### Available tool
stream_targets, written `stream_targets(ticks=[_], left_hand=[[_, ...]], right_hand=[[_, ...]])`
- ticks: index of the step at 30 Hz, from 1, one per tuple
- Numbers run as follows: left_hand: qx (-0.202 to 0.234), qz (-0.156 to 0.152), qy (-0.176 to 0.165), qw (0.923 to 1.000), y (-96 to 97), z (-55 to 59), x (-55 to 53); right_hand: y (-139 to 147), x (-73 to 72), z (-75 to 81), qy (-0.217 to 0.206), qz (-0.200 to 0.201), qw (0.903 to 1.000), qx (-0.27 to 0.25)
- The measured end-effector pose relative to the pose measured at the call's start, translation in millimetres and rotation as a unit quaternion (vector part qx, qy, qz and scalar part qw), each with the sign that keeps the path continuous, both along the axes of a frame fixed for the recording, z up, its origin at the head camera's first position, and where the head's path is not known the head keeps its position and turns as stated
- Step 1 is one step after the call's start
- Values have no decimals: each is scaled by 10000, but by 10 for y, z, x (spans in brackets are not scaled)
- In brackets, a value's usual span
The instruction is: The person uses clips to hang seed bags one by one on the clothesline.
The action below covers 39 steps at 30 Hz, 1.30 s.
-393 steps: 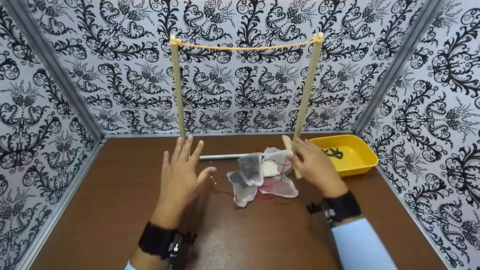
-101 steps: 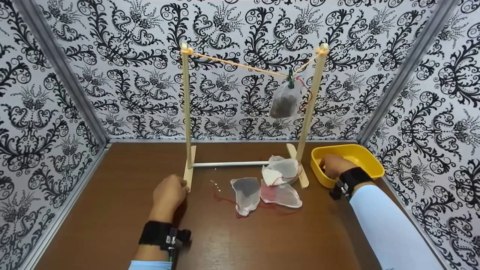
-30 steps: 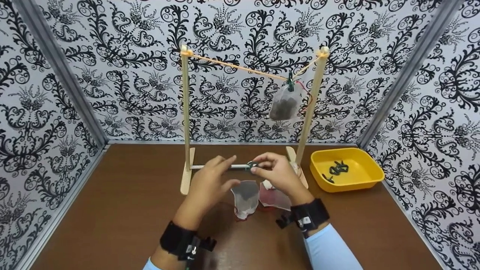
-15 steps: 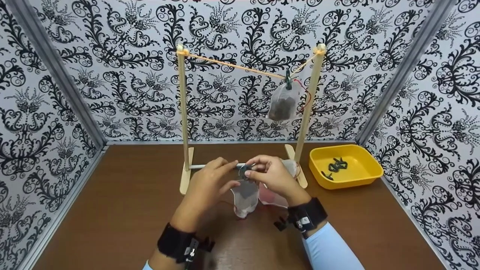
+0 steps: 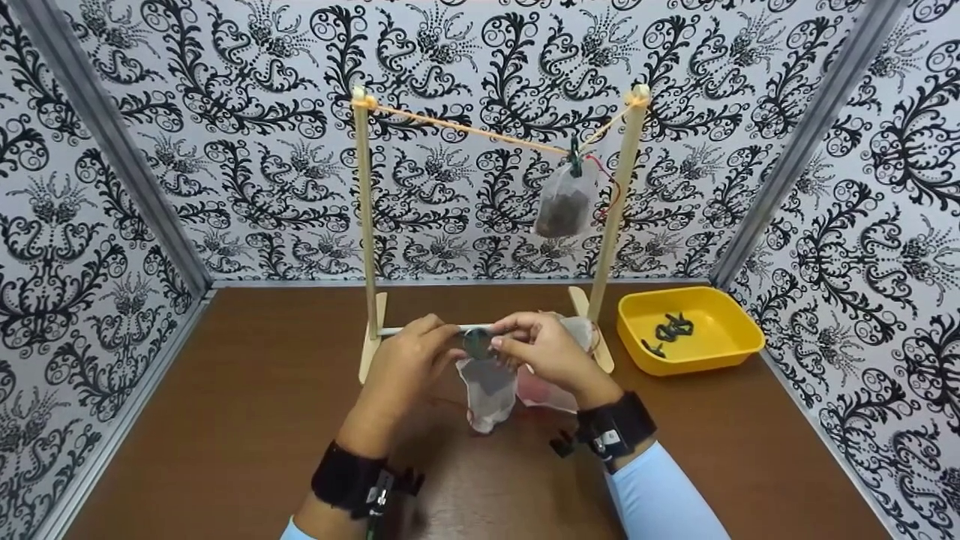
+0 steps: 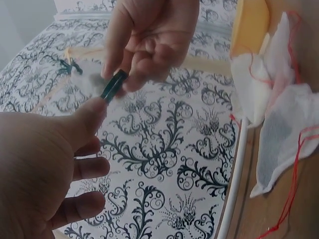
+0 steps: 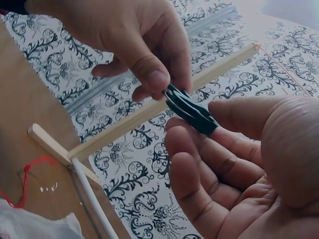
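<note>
Both hands hold one dark green clothespin [image 5: 476, 343] between them, above the table. My left hand [image 5: 409, 356] pinches one end with thumb and forefinger; in the left wrist view its other fingers stand spread apart. My right hand [image 5: 551, 349] grips the other end with its fingertips, as the right wrist view shows the clothespin [image 7: 189, 109] lying between both hands' fingers. Just below them a white mesh pouch with grey contents [image 5: 491, 397] lies on the table. A similar pouch [image 5: 564, 206] hangs from an orange string [image 5: 465, 129], held by another green clothespin [image 5: 575, 159].
The string spans two wooden posts [image 5: 365, 225] joined by a white rod low down. A pinkish pouch [image 5: 541, 391] and a whitish pouch [image 5: 579, 330] lie near the right post, partly behind my right hand. At right stands a yellow tray [image 5: 720, 364] with several green clothespins [image 5: 675, 327].
The right hand took a clothespin from the yellow tray and brought it to the middle. The left hand has since closed on its other end. Earlier, one pouch went up onto the string.
</note>
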<state>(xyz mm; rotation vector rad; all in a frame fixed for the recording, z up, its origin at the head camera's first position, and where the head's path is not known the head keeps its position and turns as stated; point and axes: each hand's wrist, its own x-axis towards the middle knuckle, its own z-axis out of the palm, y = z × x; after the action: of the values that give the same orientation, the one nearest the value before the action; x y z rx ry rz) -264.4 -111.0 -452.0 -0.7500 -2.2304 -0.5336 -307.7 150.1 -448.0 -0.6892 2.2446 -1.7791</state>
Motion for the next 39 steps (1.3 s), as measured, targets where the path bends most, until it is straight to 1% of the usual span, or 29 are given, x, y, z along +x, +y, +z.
stream_targets(ticks=[2, 4, 6, 7, 8, 11, 13, 16, 19, 22, 23, 25, 27, 31, 35, 39], left_hand=[[113, 88, 153, 9998, -29, -26, -29], [222, 173, 223, 9994, -60, -45, -48], [314, 259, 210, 9990, -89, -58, -55], [344, 295, 188, 9988, -103, -60, -58], [370, 332, 171, 9986, -116, -62, -60], [402, 473, 107, 9980, -143, -61, -59], [400, 602, 104, 9973, -156, -63, -61], [442, 741, 95, 9962, -168, -63, -64], [492, 843, 124, 9952, -176, -64, -71], [505, 922, 207, 9942, -181, -71, -81], [509, 948, 231, 9939, -182, -72, -82], [532, 988, 262, 9933, -182, -76, -86], [563, 1008, 237, 9930, -183, -73, -86], [622, 1029, 96, 9927, -186, -60, -78], [631, 1048, -36, 9925, -192, -47, -62], [622, 1103, -18, 9920, -194, -62, -60]], right_hand=[[12, -7, -16, 54, 52, 9998, 201], [25, -23, -57, 269, 173, 9976, 609], [38, -35, -106, 513, 336, 9905, 1228], [44, -41, -135, 665, 450, 9843, 1573], [49, -45, -169, 808, 582, 9765, 1910], [50, -45, -251, 1176, 930, 9476, 2822], [37, -41, -307, 1387, 1093, 9295, 3238], [5, -27, -386, 1684, 1098, 9029, 3799], [-22, -3, -452, 1859, 963, 8788, 4289], [-38, 28, -498, 1944, 848, 8600, 4642], [-42, 38, -507, 1961, 845, 8561, 4707], [-52, 49, -522, 2042, 856, 8510, 4761], [-64, 50, -527, 2134, 897, 8501, 4731], [-88, 34, -525, 2261, 948, 8528, 4612], [-112, 34, -525, 2285, 972, 8570, 4516], [-136, 47, -533, 2489, 996, 8578, 4385]])
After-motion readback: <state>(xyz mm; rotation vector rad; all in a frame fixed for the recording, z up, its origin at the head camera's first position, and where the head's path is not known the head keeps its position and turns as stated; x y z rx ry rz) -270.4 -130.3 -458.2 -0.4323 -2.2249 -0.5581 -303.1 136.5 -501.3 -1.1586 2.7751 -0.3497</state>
